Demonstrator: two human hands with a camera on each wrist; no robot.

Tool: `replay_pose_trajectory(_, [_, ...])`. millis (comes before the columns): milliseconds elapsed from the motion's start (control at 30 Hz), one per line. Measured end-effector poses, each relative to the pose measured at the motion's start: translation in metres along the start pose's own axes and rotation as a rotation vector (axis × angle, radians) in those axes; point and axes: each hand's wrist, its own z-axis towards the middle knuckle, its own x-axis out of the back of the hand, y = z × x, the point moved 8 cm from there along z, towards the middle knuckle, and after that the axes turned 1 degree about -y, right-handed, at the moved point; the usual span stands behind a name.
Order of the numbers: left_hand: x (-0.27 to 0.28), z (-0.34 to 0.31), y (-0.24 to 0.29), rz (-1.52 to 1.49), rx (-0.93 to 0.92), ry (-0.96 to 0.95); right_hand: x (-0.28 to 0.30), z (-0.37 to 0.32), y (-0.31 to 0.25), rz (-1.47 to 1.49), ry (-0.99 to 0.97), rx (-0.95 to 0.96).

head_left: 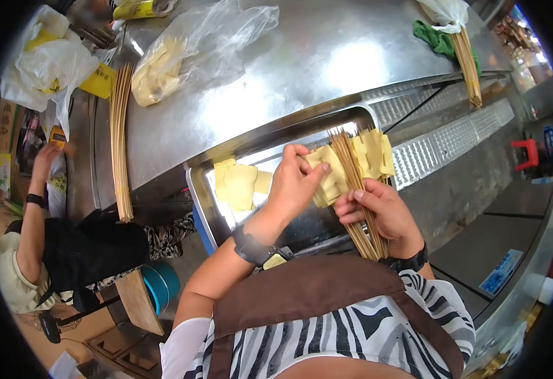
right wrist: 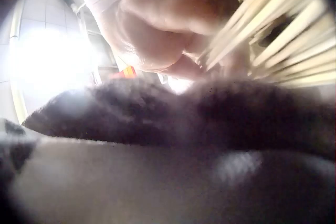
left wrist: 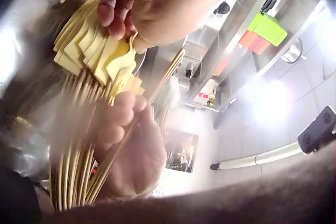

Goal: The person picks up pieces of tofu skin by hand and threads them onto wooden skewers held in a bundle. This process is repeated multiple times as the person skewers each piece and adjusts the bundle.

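Note:
My left hand [head_left: 289,188] pinches the edge of a folded pale-yellow sheet [head_left: 328,177] that looks like tofu skin. In the left wrist view, several such folded sheets [left wrist: 86,45] stand in a row at the upper ends of thin bamboo skewers [left wrist: 79,145]. My right hand [head_left: 390,213] holds a skewer between thumb and curled fingers, beside the bundle of skewers [head_left: 366,230]. More folded sheets [head_left: 372,155] lie just right of the bundle, over the metal tray [head_left: 194,189]. Loose flat sheets [head_left: 237,183] are at the tray's left. Skewers fan out close to my palm [right wrist: 157,29] in the right wrist view.
A steel counter [head_left: 289,69] runs behind the tray, with a clear plastic bag [head_left: 210,44] of yellow sheets on it. A long skewer bundle [head_left: 120,139] lies at the left, another [head_left: 466,66] at the far right. Another person's arm [head_left: 33,208] reaches in at left.

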Motion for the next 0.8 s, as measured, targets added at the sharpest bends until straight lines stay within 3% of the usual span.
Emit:
replay_pose_trajectory(100, [0.035, -0.009, 0.000, -0.119, -0.032, 0.074, 0.005, 0.002, 0.002, 0.046, -0.011, 0.025])
replay_pose_trajectory(167, [0.076, -0.022, 0.009, 0.142, -0.117, 0.179, 0.006, 0.002, 0.003, 0.062, -0.005, 0.006])
replay_pose_trajectory(333, [0.118, -0.058, 0.002, 0.907, -0.028, 0.188, 0.003, 0.005, 0.004, 0.049, -0.011, 0.005])
replay_pose_trajectory(367, [0.118, -0.062, -0.001, 0.908, -0.023, 0.193, 0.003, 0.006, 0.005, 0.049, -0.009, 0.004])
replay_pose_trajectory(433, [0.105, -0.065, 0.001, 0.985, -0.191, 0.228, 0.001, 0.006, 0.005, 0.059, -0.006, 0.006])
replay_pose_trajectory(600, [0.102, -0.057, 0.000, 1.013, -0.158, 0.256, 0.001, 0.003, 0.001, 0.009, 0.029, 0.019])
replay_pose_trajectory(800, [0.098, -0.064, 0.003, 1.101, -0.251, 0.274, -0.002, 0.004, 0.001, -0.003, 0.009, 0.014])
